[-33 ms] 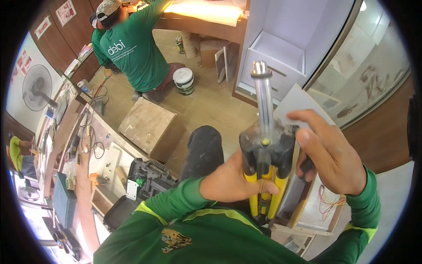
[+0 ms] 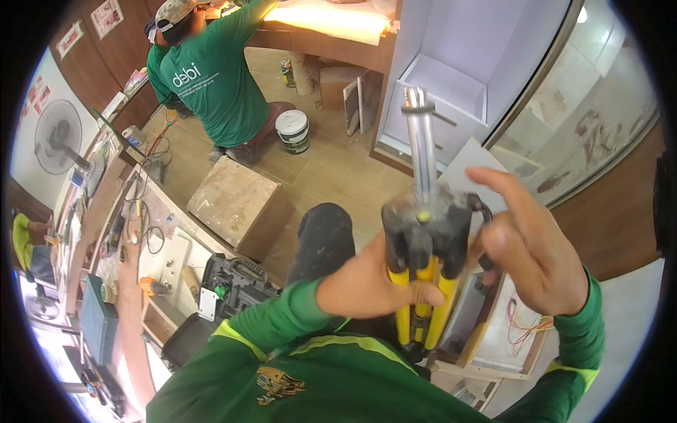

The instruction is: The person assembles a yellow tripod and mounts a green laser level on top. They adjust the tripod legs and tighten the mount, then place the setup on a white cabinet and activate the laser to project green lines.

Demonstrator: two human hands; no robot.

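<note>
A tripod with yellow legs (image 2: 442, 310), a dusty black head (image 2: 430, 225) and a silver centre column (image 2: 422, 155) stands folded in front of me. The column's threaded top points away from me. My left hand (image 2: 374, 285) is closed round the upper legs just below the head, thumb across the front. At the head's right side, my right hand (image 2: 522, 247) has its thumb and lower fingers around a small black crank handle (image 2: 482, 206), with the index finger stretched out. Motion blurs these fingers, and the crank's knob is partly hidden.
A co-worker in a green shirt (image 2: 218, 84) kneels by a white bucket (image 2: 293, 127). A wooden box (image 2: 233, 201) stands ahead-left. A cluttered bench (image 2: 127, 282) holds an open black tool case (image 2: 233, 282) and an orange drill (image 2: 149, 285). A white cabinet (image 2: 451, 92) is ahead-right.
My right hand's thumb and lower fingers have shifted slightly with the crank, which has turned. The tripod remains in my left hand, almost unmoved; the view has shifted a little.
</note>
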